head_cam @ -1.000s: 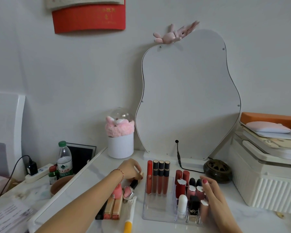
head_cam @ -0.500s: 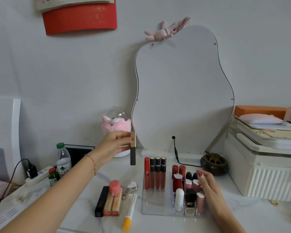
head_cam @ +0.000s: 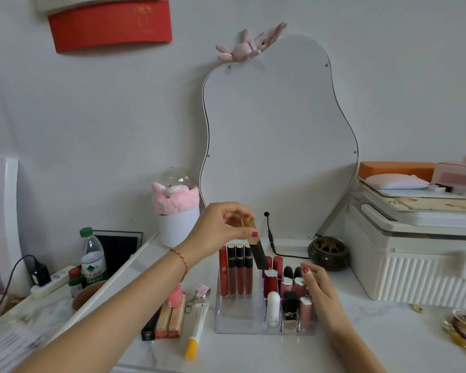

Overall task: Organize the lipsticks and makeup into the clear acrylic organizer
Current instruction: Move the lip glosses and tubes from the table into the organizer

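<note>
Wavy-edged mirror [head_cam: 280, 135] is leaning on the wall at 12 o'clock, white ribbed box [head_cam: 414, 267] stacked with clutter sitting at 3 o'clock. Desk [head_cam: 374, 332] is carrying the clear acrylic organizer [head_cam: 237, 323] at centre, already holding four tall lip glosses [head_cam: 236, 269] upright in its back-left slot and short lipsticks [head_cam: 288, 286] on its right side. Left hand [head_cam: 221, 230] is pinching a black-and-gold lipstick tube [head_cam: 257, 250], tilted, above the organizer's back row. Right hand [head_cam: 320, 289] is resting against the organizer's right edge, fingers relaxed. At 9 o'clock of the organizer, boxed lipsticks [head_cam: 163, 323], a yellow-capped tube [head_cam: 197, 332] and a keychain [head_cam: 199, 293] are lying loose.
</note>
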